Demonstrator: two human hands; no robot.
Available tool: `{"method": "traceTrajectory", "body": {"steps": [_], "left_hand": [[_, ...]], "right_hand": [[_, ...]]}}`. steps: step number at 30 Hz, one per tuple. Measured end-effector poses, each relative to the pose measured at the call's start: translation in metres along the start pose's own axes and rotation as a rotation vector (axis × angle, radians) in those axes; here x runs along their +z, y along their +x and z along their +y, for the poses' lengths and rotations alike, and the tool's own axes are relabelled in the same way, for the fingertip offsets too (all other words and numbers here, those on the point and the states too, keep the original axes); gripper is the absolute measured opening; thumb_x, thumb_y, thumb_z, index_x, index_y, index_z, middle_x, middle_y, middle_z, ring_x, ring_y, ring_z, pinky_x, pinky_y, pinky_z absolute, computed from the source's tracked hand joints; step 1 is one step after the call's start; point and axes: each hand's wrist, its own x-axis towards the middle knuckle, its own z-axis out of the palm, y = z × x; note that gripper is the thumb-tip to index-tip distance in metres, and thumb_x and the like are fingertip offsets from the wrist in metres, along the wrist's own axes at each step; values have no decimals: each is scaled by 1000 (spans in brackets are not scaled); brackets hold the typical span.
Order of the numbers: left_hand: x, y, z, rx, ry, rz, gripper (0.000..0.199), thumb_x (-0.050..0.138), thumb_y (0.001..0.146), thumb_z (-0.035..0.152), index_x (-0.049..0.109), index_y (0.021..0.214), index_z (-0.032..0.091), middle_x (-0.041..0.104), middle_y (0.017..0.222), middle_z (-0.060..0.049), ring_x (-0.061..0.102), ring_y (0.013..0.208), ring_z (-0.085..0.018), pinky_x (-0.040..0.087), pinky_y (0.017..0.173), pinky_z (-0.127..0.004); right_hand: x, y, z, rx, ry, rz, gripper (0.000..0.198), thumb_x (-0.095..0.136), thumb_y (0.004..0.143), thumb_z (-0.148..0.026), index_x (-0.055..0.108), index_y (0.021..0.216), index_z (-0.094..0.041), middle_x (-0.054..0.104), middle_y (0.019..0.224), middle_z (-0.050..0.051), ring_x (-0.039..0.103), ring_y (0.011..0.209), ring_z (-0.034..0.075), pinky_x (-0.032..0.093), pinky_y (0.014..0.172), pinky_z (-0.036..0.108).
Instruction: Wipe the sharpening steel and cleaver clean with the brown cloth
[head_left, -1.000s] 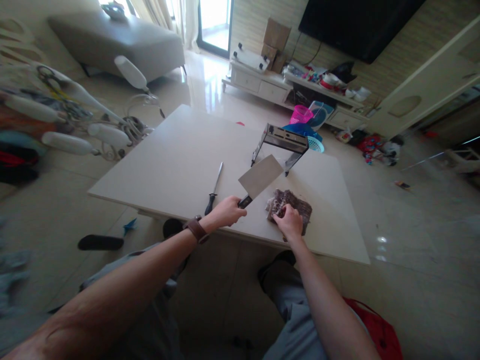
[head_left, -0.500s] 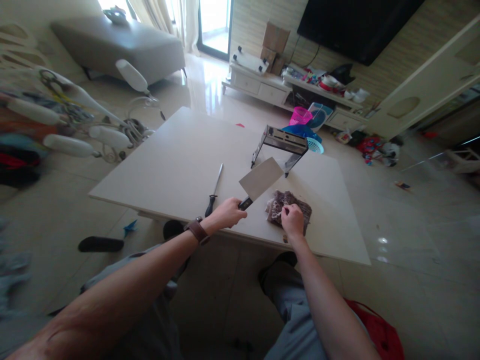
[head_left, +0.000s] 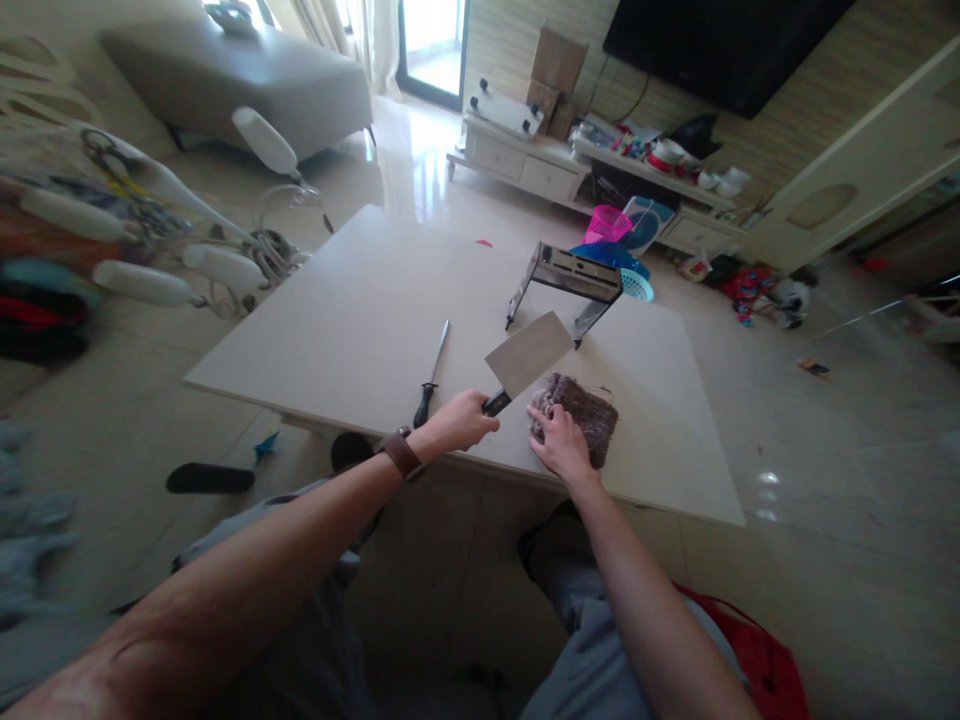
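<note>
My left hand is wrapped around the black handle of a cleaver. Its broad blade is held above the table, pointing away and to the right. My right hand rests on a folded brown cloth, fingers apart and touching its left part. The hand hides some of the cloth. To the left of the cleaver lies a honing steel, its black handle toward me. Behind the blade stands a metal frame on legs.
These things are on a white table, with its near edge close to my legs. A pink basket and a light blue basket are beyond it. A white lamp with several arms is at left. A red bag is at lower right.
My right hand has gone from a closed grip on the bunched cloth to spread fingers at its left side. The cloth now lies flatter. The cleaver is held much as before.
</note>
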Motion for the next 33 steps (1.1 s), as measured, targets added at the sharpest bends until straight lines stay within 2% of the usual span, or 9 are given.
{"method": "traceTrajectory", "body": {"steps": [3, 7, 12, 14, 18, 23, 27, 30, 33], "left_hand": [[1, 1, -1, 4, -11, 0, 6, 57, 73, 22, 56, 72, 17, 51, 47, 1, 51, 38, -13, 34, 37, -22], [0, 1, -3, -6, -10, -1, 6, 58, 73, 22, 56, 72, 16, 51, 47, 2, 50, 37, -13, 34, 37, -21], [-2, -1, -3, 8, -2, 10, 6, 58, 73, 22, 57, 72, 16, 52, 47, 1, 52, 38, -14, 35, 37, -22], [-2, -1, -2, 22, -1, 14, 7, 57, 73, 22, 56, 70, 17, 53, 47, 1, 52, 38, -13, 35, 37, -21], [-1, -1, -3, 19, -12, 15, 8, 58, 74, 23, 54, 70, 17, 51, 46, 2, 51, 37, -13, 34, 36, -21], [1, -1, -4, 3, -19, 3, 10, 60, 74, 24, 53, 69, 18, 50, 45, 2, 50, 36, -13, 34, 35, -21], [2, -1, -5, -1, -13, -1, 10, 60, 75, 24, 55, 71, 17, 51, 46, 2, 51, 37, -13, 35, 36, -22], [1, -1, -6, -1, -7, -4, 10, 60, 75, 25, 56, 72, 16, 52, 46, 1, 52, 38, -14, 35, 37, -22], [0, -1, -6, -13, -15, -7, 10, 60, 74, 25, 55, 71, 17, 52, 46, 1, 52, 38, -13, 35, 37, -21]], "right_hand": [[-1, 1, -9, 42, -86, -74, 42, 63, 87, -34, 62, 130, -33, 47, 125, 11, 48, 111, 28, 45, 90, 37], [-3, 3, -11, 124, -105, -62, 31, 57, 90, -42, 67, 116, -28, 45, 126, 12, 48, 110, 29, 48, 80, 35], [-3, 0, -10, 139, -142, -45, 53, 53, 92, -33, 45, 144, -42, 45, 128, 10, 52, 102, 27, 48, 72, 33], [-3, 1, -12, 136, -155, -76, 62, 52, 91, -30, 37, 149, -46, 45, 130, 10, 54, 99, 27, 48, 72, 34], [-6, 5, -17, 162, -168, -130, 49, 53, 91, -36, 53, 139, -41, 45, 129, 11, 59, 97, 28, 48, 73, 35], [-10, 9, -19, 183, -166, -168, 50, 52, 92, -36, 50, 142, -42, 45, 128, 10, 63, 96, 27, 48, 75, 35], [-12, 10, -21, 190, -168, -188, 42, 52, 92, -51, 62, 129, -34, 47, 127, 11, 64, 98, 27, 48, 76, 35], [-17, 11, -18, 223, -141, -149, 42, 50, 93, -54, 66, 123, -29, 51, 124, 11, 65, 93, 24, 47, 74, 32], [-27, 12, -3, 259, -121, -48, 31, 52, 93, -41, 69, 114, -26, 58, 114, 10, 65, 89, 21, 45, 74, 30]]}}
